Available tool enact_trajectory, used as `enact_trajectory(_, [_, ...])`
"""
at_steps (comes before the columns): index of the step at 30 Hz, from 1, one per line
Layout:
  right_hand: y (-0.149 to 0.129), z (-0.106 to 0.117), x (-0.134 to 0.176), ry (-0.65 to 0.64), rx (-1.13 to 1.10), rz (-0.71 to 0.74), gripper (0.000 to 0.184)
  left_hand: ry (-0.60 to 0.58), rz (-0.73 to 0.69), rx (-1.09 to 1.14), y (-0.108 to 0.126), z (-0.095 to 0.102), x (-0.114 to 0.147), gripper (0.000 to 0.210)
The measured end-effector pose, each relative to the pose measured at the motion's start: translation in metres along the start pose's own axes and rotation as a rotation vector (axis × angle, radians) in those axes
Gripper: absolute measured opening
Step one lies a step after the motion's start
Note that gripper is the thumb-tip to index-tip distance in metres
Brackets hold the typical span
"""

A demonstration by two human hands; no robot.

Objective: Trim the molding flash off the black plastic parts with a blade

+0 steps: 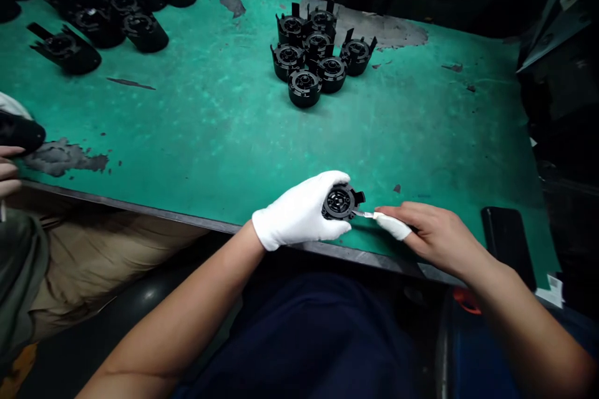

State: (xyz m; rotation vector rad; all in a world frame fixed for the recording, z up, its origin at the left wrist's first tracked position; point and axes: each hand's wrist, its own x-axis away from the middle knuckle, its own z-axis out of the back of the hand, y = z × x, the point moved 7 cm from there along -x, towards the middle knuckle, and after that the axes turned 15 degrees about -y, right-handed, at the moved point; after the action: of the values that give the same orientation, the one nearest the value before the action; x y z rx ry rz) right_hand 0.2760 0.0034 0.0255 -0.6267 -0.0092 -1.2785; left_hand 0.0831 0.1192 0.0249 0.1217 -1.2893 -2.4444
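Note:
My left hand (304,209), in a white glove, is wrapped round a round black plastic part (340,201) just above the table's near edge. The part's ringed, holed face is turned up, and a tab sticks out at its right. My right hand (433,230) is bare except for a white cover on the thumb. Its fingers pinch a thin, pale metal blade (364,214), whose tip meets the right rim of the part. The blade's handle end is hidden in the fingers.
Several similar black parts (304,87) stand grouped on the green tabletop (210,112). More black cylindrical housings (145,32) crowd the far left. At the left edge, a co-worker's hands (8,171) hold another housing. A black phone-like slab (508,243) lies at the right.

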Motion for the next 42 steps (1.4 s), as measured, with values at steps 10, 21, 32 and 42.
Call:
enact_trajectory(10, [-0.004, 0.012, -0.017, -0.046, 0.21, 0.123, 0.042, -0.068, -0.031, 0.149, -0.004, 0.001, -0.01, 0.075])
enact_trajectory(21, [-0.008, 0.011, -0.001, 0.194, 0.191, 0.001, 0.033, 0.162, 0.018, 0.085, 0.002, -0.015, -0.003, 0.069])
enact_trajectory(32, [-0.035, -0.017, 0.023, 0.049, -0.021, 0.023, 0.046, 0.474, 0.123, 0.054, 0.007, -0.048, 0.023, 0.09])
enact_trajectory(42, [-0.035, -0.01, 0.018, 0.035, -0.013, 0.058, 0.046, 0.476, 0.093, 0.037, 0.008, -0.045, 0.022, 0.087])
